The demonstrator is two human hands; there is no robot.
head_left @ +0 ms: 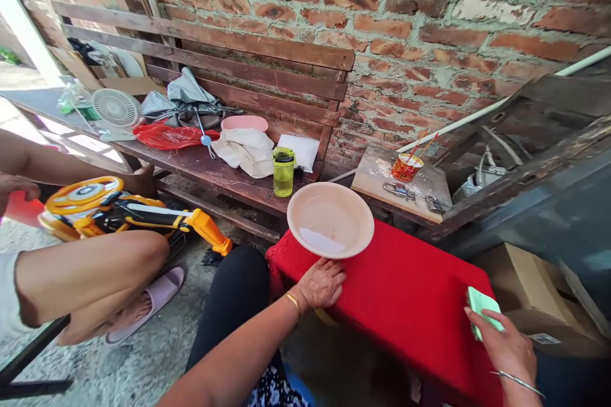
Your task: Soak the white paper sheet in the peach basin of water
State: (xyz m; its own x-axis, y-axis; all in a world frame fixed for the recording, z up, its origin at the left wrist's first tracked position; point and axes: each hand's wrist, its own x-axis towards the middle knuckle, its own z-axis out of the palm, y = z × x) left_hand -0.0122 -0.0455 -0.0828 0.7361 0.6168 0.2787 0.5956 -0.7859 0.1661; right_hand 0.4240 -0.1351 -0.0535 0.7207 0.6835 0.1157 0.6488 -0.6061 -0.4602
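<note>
My left hand (322, 282), a gold bangle at its wrist, lies on the red tablecloth (396, 296) near its front edge. Its fingers are stretched out and reach the near side of a pale pink basin (296, 219); whether they touch it I cannot tell. Shallow water appears to be inside the basin. At the table's right end, my right hand (508, 340) grips a mint-green sponge (484, 305), held between thumb and fingers against the cloth's edge. A silver bangle circles that wrist.
Behind the basin, a wooden bench (214, 168) carries a yellow-green bottle (283, 172), a fan (116, 107), cloths and an umbrella (184, 98). A small board (382, 172) holds a red cup (405, 168) and padlock. Cardboard box (529, 292) at right. Another person sits left beside a yellow toy excavator (205, 229).
</note>
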